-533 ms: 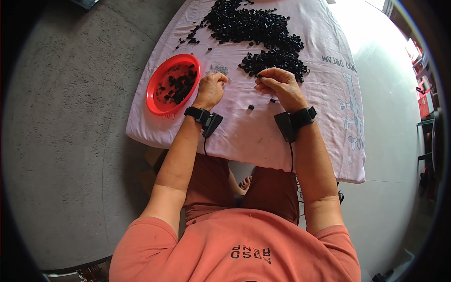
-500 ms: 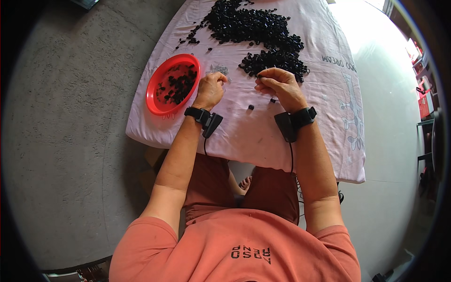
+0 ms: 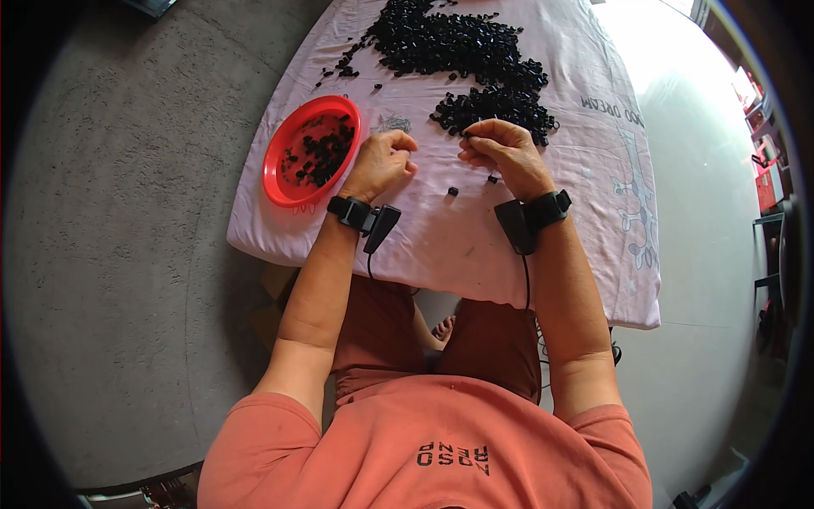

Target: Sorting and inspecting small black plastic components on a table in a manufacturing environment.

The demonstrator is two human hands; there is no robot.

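My left hand point(image 3: 381, 165) is over the cloth, right of the red bowl, with its fingers curled in. Whatever it holds, if anything, is too small to make out. Just beyond it lies a little heap of thin metal pins point(image 3: 393, 125), partly covered by the fingers. My right hand point(image 3: 510, 158) pinches a small black plastic piece point(image 3: 467, 136) between thumb and fingertips, at the near edge of a big pile of similar black pieces point(image 3: 458, 47). Two loose pieces lie nearer me, one of them a black piece point(image 3: 453, 192) between the hands.
A red plastic bowl point(image 3: 270, 174) with some black pieces in it stands at the table's left side. A pale printed cloth point(image 3: 585, 254) covers the table. Concrete floor point(image 3: 127, 254) lies to the left, and shelves with red items point(image 3: 767, 187) stand far right.
My left hand has drawn slightly nearer and turned, its fingertips leaving the heap of pins. The right hand keeps its pinch in almost the same place.
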